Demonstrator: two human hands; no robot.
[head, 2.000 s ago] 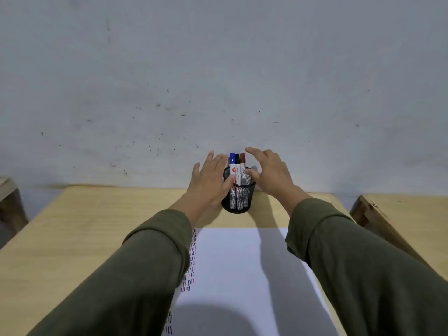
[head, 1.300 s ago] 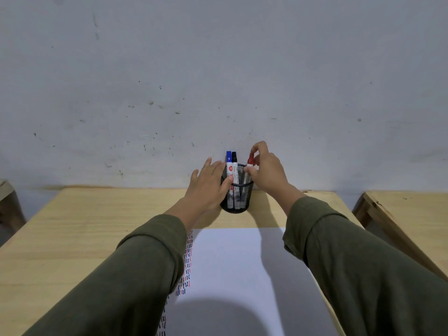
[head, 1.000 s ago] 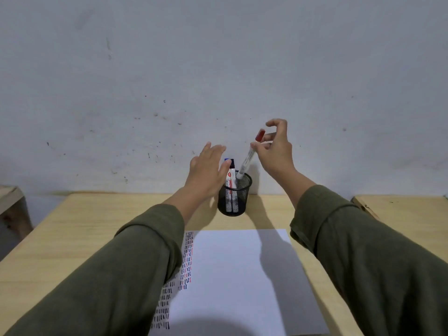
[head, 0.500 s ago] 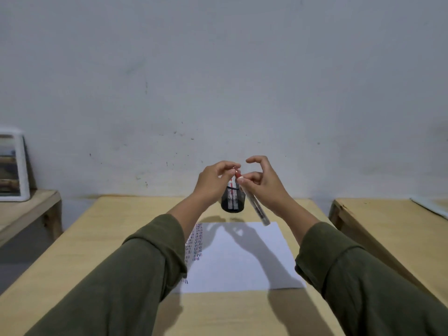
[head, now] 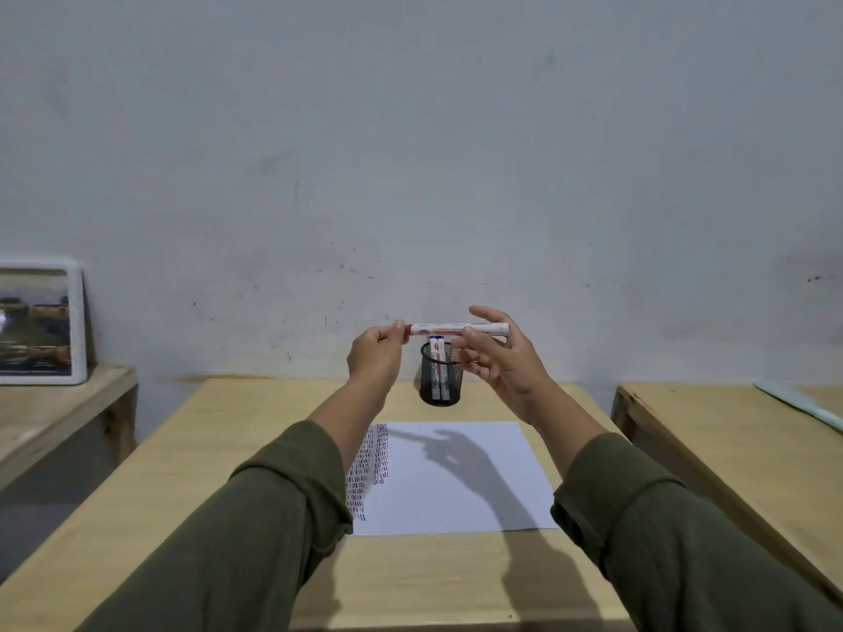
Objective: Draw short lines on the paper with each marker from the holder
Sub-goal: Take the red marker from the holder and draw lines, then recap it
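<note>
Pinching its red cap, the left hand (head: pixel 375 353) and right hand (head: pixel 499 362) are closed on a level marker (head: pixel 449 329) above the holder (head: pixel 440 380) and paper (head: pixel 456 476).

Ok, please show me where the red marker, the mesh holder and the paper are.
red marker (head: pixel 456 329), head view, middle of its white barrel.
mesh holder (head: pixel 440 380), head view, front of its black wall.
paper (head: pixel 456 508), head view, bare white part.

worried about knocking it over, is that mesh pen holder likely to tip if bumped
Probably, somewhat. The mesh holder looks like thin open wire, so likely light, and it is taller than wide. The two markers left inside stick out above the rim, raising its balance. The bare wooden table may let it slide first.
</note>
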